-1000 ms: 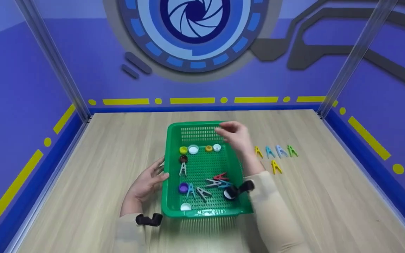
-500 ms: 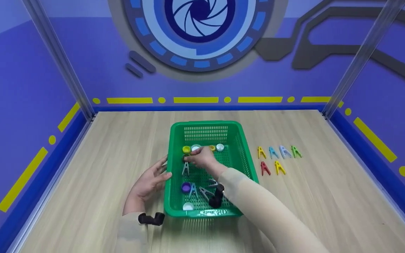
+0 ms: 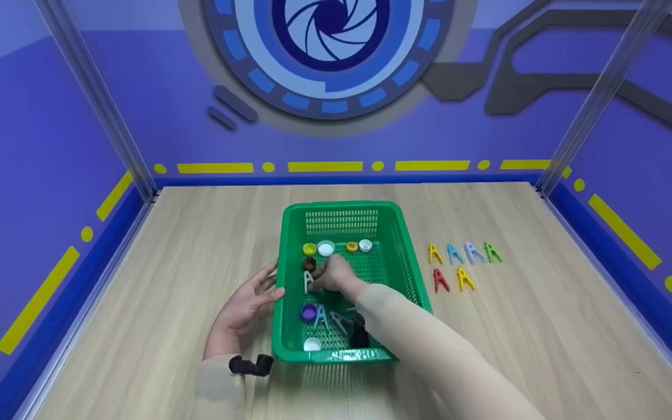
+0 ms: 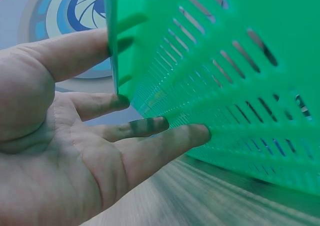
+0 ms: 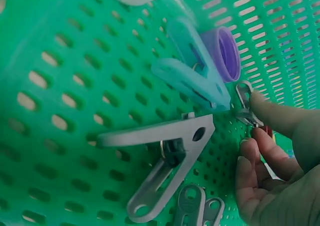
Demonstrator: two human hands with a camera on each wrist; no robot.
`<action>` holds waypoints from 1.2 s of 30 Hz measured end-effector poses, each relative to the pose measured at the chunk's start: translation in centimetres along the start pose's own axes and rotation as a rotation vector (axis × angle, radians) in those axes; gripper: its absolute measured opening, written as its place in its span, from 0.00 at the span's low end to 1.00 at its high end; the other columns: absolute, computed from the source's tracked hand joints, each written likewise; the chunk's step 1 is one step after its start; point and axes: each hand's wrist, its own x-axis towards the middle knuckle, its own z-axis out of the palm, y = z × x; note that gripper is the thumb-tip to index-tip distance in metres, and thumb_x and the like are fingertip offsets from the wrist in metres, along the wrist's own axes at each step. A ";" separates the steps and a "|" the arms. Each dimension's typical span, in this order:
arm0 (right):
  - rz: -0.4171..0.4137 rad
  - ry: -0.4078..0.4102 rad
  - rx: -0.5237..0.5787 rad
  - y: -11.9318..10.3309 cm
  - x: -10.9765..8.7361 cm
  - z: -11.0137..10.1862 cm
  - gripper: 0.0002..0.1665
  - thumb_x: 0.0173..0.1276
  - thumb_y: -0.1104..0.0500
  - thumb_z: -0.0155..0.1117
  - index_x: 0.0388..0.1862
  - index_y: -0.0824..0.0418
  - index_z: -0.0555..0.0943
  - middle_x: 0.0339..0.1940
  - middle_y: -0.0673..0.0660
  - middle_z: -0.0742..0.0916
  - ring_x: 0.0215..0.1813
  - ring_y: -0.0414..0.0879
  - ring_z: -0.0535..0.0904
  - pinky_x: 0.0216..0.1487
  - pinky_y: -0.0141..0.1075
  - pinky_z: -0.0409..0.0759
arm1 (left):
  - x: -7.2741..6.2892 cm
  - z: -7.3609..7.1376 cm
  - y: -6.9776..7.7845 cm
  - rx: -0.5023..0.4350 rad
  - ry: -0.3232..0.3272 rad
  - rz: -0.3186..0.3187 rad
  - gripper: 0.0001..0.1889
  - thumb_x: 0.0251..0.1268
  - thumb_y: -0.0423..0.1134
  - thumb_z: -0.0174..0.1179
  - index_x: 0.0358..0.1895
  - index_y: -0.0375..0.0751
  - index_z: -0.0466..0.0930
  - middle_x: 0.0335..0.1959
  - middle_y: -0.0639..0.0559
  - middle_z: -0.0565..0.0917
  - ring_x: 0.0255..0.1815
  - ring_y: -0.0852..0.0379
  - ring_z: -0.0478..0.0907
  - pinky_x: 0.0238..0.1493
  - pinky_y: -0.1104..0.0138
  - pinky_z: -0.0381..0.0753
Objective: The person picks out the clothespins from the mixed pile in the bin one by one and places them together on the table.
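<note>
Blue and purple walls [image 3: 155, 99] stand around a pale wood desk [image 3: 213, 233], and a green basket [image 3: 295, 354] sits in the middle of it. Half a second ago, the right hand [image 3: 336, 275] was up by the brown bottle cap [image 3: 309, 264]. Now it is a little lower and has a gray clothespin [image 3: 307, 282] between its thumb and fingers. The right wrist view shows this pinch too. So this clothespin seems to be the one being worked on now, and it is in the basket, near the left side. The left hand [image 3: 245, 302] has not moved. Its fingers are straight and spread, touching the outside of the basket, and its thumb lies on the rim.

Around the gray clothespin it is a bit tight. The basket's left wall is just beside it, the brown bottle cap is just behind, and a purple bottle cap [image 3: 308, 312] is in front. To the right, the green floor gives more room, but the right sleeve [image 3: 429, 344] goes over the basket's near right corner. Past that side, a red clothespin [image 3: 440, 280] lies on the desk beside a yellow clothespin [image 3: 464, 279].
</note>
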 end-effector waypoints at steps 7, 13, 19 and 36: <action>0.017 -0.038 0.027 0.1 -0.1 -0.2 0.06 0.60 0.59 0.79 0.31 0.61 0.90 0.29 0.52 0.89 0.35 0.43 0.81 0.42 0.37 0.83 | -0.1 0.1 0.2 -0.006 -0.009 -0.006 0.42 0.78 0.37 0.58 0.85 0.45 0.41 0.83 0.33 0.54 0.75 0.41 0.72 0.65 0.56 0.82; 0.040 -0.105 0.012 0.1 0.0 -0.1 0.31 0.55 0.56 0.84 0.12 0.53 0.67 0.12 0.44 0.66 0.20 0.40 0.61 0.25 0.33 0.61 | -0.1 0.1 0.1 0.004 -0.008 -0.002 0.42 0.78 0.37 0.57 0.85 0.43 0.40 0.83 0.33 0.54 0.75 0.42 0.71 0.64 0.58 0.83; 0.043 -0.120 -0.036 0.0 0.4 -0.3 0.33 0.60 0.60 0.79 0.09 0.52 0.63 0.09 0.44 0.63 0.15 0.39 0.54 0.19 0.33 0.52 | 0.0 -0.1 0.1 -0.003 -0.022 0.010 0.41 0.78 0.36 0.56 0.85 0.45 0.41 0.83 0.33 0.55 0.73 0.42 0.74 0.63 0.57 0.83; 0.020 -0.059 0.040 -1.7 0.0 -4.9 0.20 0.64 0.65 0.63 0.13 0.56 0.73 0.15 0.45 0.71 0.20 0.39 0.63 0.23 0.31 0.62 | 0.0 0.0 0.0 0.010 0.007 -0.004 0.42 0.77 0.36 0.58 0.85 0.45 0.42 0.83 0.33 0.55 0.75 0.42 0.72 0.64 0.56 0.83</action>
